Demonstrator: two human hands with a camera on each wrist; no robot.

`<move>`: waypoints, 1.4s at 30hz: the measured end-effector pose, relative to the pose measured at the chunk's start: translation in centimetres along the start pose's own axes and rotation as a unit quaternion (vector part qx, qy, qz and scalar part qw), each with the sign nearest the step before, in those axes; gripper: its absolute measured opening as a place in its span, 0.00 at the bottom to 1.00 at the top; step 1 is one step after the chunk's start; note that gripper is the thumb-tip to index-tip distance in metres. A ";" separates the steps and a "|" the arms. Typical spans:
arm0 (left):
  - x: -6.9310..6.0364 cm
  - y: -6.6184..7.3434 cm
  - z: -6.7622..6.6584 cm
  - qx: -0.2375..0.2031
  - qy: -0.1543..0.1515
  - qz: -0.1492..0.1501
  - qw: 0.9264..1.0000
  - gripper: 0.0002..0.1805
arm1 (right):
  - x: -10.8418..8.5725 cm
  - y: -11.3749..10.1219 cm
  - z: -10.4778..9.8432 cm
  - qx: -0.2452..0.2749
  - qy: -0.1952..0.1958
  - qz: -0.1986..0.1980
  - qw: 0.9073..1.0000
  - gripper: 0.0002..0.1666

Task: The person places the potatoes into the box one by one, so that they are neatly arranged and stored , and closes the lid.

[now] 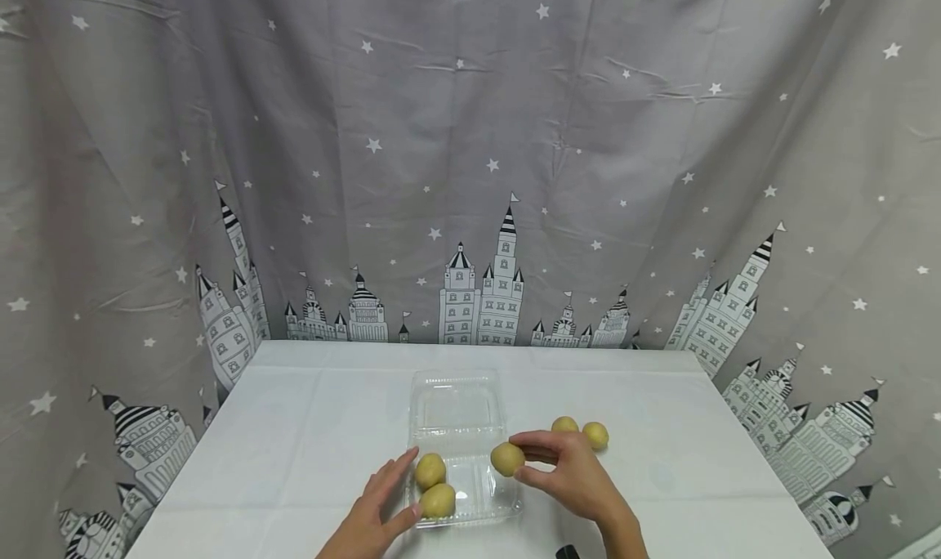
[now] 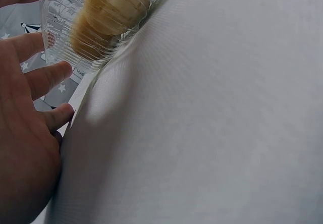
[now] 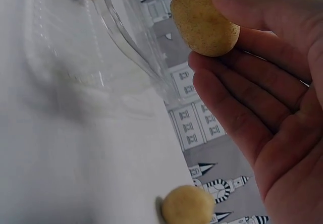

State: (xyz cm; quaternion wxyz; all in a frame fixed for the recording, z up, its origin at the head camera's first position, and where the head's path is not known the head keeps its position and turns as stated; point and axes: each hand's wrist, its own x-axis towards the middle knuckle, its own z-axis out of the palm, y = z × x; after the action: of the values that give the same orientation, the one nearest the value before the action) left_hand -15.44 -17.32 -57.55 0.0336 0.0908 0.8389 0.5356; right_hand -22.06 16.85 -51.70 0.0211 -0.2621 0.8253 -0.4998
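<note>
Pinched between the thumb and fingers of my right hand (image 1: pixel 577 476) is a potato (image 1: pixel 507 459), held over the right part of an open clear plastic container (image 1: pixel 481 494). Two potatoes (image 1: pixel 430 471) (image 1: pixel 438 502) lie in the container's left side. My left hand (image 1: pixel 372 510) is beside that side, fingers spread and fairly straight, at the container's wall. In the left wrist view the ribbed plastic wall stands between the left hand (image 2: pixel 25 118) and the potatoes (image 2: pixel 116 7). The right wrist view shows the pinched potato (image 3: pixel 204 19) above the fingers of the right hand (image 3: pixel 272 77).
Two more potatoes (image 1: pixel 564 425) (image 1: pixel 595 436) lie on the white table (image 1: pixel 331 412) beyond my right hand. The container's lid (image 1: pixel 456 404) lies folded back, away from me. A small black object (image 1: pixel 567 552) is at the near edge. A grey patterned curtain (image 1: pixel 470 134) hangs behind.
</note>
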 end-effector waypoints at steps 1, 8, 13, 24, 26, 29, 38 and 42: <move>0.0 0.0 0.0 0.000 0.000 0.000 1.000 0.42 | 0.1 0.0 0.2 0.002 -0.003 -0.002 1.000 0.21; -0.2 0.2 -0.1 0.001 0.001 -0.002 1.000 0.42 | 0.6 -0.2 1.4 0.004 -0.032 -0.007 0.999 0.21; -0.3 0.2 -0.2 -0.001 0.000 -0.005 1.000 0.42 | 0.7 -0.2 2.0 0.002 -0.043 -0.012 0.999 0.21; -0.4 0.3 -0.2 0.001 -0.002 -0.008 1.000 0.42 | 1.4 -0.3 2.8 -0.052 -0.060 -0.037 0.996 0.21; -0.3 0.3 -0.2 0.003 -0.003 -0.010 1.000 0.42 | 1.6 -0.4 2.9 -0.061 -0.064 -0.042 0.995 0.21; -0.2 0.3 -0.1 0.005 -0.003 -0.015 1.000 0.42 | 1.9 -0.6 3.0 -0.063 -0.072 -0.045 0.994 0.21; -0.3 0.7 -0.1 0.009 0.001 -0.015 1.000 0.42 | 2.4 -0.8 3.2 -0.064 -0.099 -0.027 0.993 0.21; -0.2 0.9 -0.1 0.009 0.001 -0.016 1.000 0.42 | 2.6 -0.9 3.1 -0.068 -0.108 -0.021 0.992 0.21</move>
State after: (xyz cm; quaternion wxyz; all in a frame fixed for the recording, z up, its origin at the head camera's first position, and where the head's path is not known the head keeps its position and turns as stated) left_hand -15.14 -17.09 -56.73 0.0406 0.0769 0.8454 0.5271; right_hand -22.97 12.80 -51.92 0.0814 -0.3329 0.8443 -0.4120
